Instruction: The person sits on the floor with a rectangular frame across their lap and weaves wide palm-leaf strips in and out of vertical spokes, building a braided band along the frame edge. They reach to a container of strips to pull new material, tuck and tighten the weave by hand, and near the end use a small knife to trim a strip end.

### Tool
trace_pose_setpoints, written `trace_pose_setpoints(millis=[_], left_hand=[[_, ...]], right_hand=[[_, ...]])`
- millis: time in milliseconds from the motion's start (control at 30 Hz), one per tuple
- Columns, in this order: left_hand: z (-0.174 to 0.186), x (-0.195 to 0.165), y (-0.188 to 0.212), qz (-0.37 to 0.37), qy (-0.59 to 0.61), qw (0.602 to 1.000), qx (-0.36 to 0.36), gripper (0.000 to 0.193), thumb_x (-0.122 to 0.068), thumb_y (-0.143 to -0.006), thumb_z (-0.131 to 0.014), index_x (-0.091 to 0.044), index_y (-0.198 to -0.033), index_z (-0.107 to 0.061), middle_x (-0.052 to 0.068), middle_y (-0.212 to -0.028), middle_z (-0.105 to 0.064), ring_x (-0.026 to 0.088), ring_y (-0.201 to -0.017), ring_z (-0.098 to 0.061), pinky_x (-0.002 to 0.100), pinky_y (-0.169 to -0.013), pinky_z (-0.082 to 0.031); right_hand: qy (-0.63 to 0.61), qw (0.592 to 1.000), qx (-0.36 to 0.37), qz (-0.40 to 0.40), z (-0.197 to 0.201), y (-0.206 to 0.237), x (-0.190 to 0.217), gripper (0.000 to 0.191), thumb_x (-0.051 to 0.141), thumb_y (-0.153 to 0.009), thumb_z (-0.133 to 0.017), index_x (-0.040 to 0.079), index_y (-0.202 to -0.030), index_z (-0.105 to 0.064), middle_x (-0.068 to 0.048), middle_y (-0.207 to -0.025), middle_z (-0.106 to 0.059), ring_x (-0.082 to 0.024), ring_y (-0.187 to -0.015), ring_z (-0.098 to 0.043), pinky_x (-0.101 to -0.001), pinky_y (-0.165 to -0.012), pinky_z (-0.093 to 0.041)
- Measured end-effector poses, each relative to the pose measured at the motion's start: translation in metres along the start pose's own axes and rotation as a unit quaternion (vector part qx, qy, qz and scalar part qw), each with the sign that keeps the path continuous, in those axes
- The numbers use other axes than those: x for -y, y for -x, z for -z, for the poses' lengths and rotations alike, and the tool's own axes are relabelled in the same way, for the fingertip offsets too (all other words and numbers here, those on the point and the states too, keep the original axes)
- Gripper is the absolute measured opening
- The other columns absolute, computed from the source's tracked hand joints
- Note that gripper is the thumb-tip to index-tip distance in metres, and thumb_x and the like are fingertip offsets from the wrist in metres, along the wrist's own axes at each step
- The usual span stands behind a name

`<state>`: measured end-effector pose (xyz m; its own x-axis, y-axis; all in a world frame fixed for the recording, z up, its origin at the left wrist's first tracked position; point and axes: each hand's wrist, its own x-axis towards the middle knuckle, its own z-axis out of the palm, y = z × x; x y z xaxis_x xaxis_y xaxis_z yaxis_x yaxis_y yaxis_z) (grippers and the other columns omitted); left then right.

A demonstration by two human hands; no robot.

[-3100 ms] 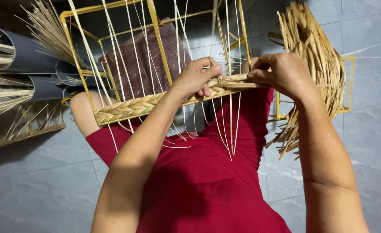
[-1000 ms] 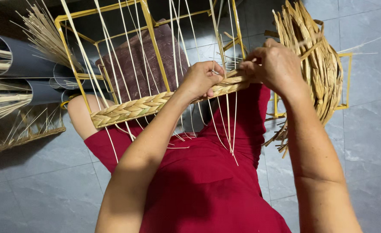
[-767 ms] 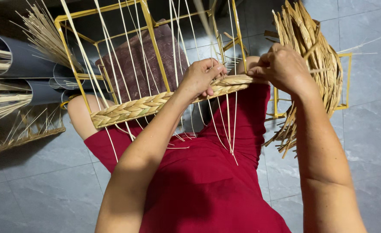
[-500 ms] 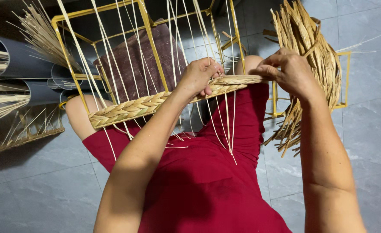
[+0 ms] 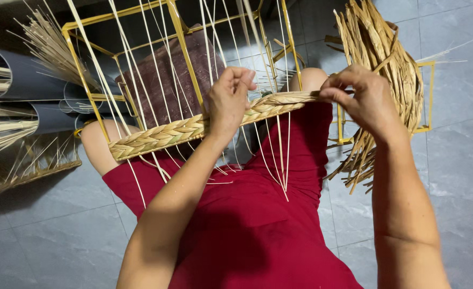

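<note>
A yellow metal frame (image 5: 180, 40) rests on my lap, strung with several thin pale straw strands. Across its near side runs a woven band of braided straw (image 5: 164, 134). My left hand (image 5: 231, 99) pinches the band near its middle, fingers curled around the weave and a strand. At the band's right end, my right hand (image 5: 362, 96) is closed on the loose straw tip, pulling it sideways. I am seated, wearing a red garment (image 5: 247, 225).
A bundle of dried straw (image 5: 381, 59) hangs over another yellow frame (image 5: 426, 96) at the right. Grey tubes (image 5: 20, 80) holding straw bunches lie at the left. A dark brown cloth (image 5: 167, 80) sits behind the frame. The floor is grey tile.
My right hand has shifted slightly right and down along the band's end, drawing the straw strand out. The left hand has stayed pinched on the braid.
</note>
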<state>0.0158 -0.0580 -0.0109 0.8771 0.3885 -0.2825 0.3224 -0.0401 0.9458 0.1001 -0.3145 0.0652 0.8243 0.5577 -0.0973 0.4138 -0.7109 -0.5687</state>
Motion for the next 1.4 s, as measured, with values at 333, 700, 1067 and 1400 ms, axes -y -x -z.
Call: trace_pose_setpoints(millis=[333, 700, 1067, 1400], left_hand=[[-0.022, -0.01, -0.002, -0.009, -0.021, 0.994, 0.108, 0.024, -0.013, -0.095, -0.069, 0.0, -0.114, -0.062, 0.011, -0.088, -0.08, 0.013, -0.053, -0.073, 0.025, -0.041, -0.055], [-0.005, -0.011, -0.031, 0.085, 0.055, 0.956, 0.276, 0.019, -0.015, -0.1, -0.061, -0.003, -0.113, -0.068, 0.006, -0.095, -0.077, 0.014, -0.053, -0.074, 0.025, -0.042, -0.057], [-0.035, -0.013, -0.012, -0.057, -0.165, 0.975, 0.139, 0.022, -0.025, -0.097, -0.068, -0.004, -0.092, -0.069, 0.011, -0.065, -0.073, 0.015, -0.049, -0.072, 0.03, -0.053, -0.057], [-0.03, -0.007, -0.009, -0.009, -0.099, 0.966, 0.24, 0.015, -0.017, -0.103, -0.053, -0.006, -0.112, -0.053, 0.011, -0.079, -0.075, 0.015, -0.056, -0.076, 0.029, -0.054, -0.061]], right_hand=[[0.208, 0.962, -0.086, 0.152, -0.031, 0.01, 0.025, 0.02, 0.019, -0.086, -0.081, 0.014, -0.1, -0.068, -0.007, -0.097, -0.062, -0.029, -0.097, -0.063, -0.0422, -0.087, -0.045], [0.136, 0.99, -0.004, -0.032, 0.054, 0.018, 0.029, 0.017, 0.024, -0.096, -0.079, 0.016, -0.111, -0.08, -0.008, -0.091, -0.075, -0.021, -0.07, -0.067, -0.0372, -0.063, -0.053], [0.13, 0.965, -0.148, 0.176, 0.027, -0.009, 0.044, 0.008, 0.009, -0.097, -0.081, 0.011, -0.103, -0.077, -0.01, -0.102, -0.071, -0.029, -0.101, -0.064, -0.0426, -0.089, -0.05], [-0.039, 0.993, 0.075, -0.086, -0.064, -0.068, -0.005, 0.021, 0.014, -0.092, -0.069, 0.011, -0.111, -0.076, -0.014, -0.083, -0.074, -0.024, -0.07, -0.074, -0.0356, -0.067, -0.057]])
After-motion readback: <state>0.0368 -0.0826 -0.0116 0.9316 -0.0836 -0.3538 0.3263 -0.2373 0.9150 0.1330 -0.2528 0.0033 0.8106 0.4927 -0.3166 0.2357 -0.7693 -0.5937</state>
